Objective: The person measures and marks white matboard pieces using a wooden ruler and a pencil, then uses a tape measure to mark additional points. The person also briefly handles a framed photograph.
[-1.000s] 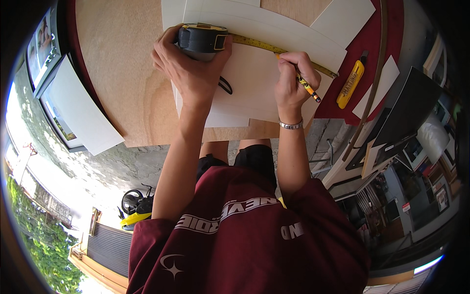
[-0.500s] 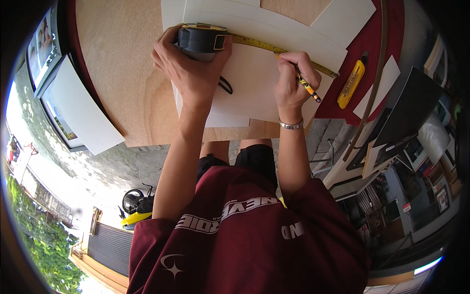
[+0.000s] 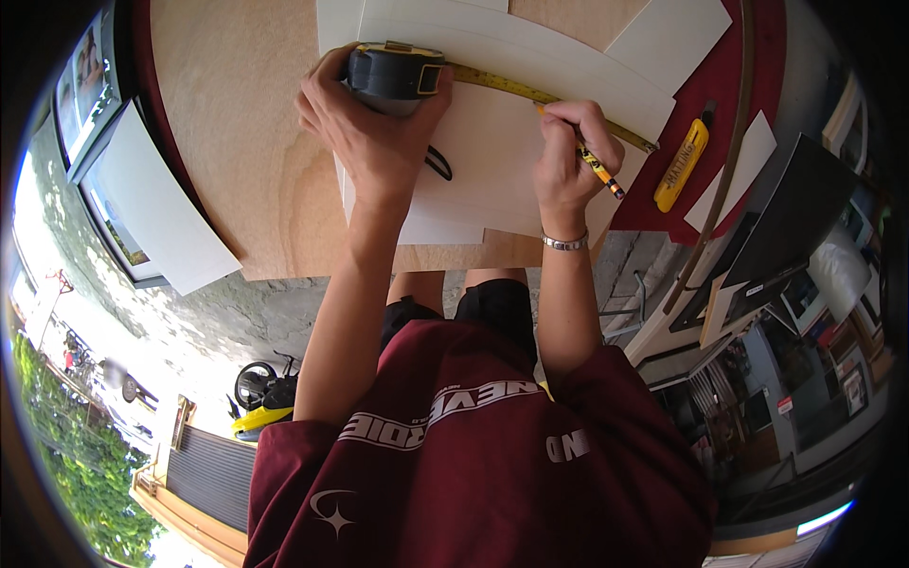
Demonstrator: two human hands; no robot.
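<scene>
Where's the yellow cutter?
In the head view, the yellow cutter lies on the red surface at upper right, just right of the right hand and tape end.

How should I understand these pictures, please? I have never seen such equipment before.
There is no machine: a person works bare-handed. The view looks down from a fisheye camera worn on the head, so straight edges look bent. The left hand holds a tape measure, its yellow blade drawn out across white sheets. The right hand holds a pencil, tip close to the blade. The sheets lie over a wooden board. To the right, a yellow cutter lies on a dark red surface.
</scene>
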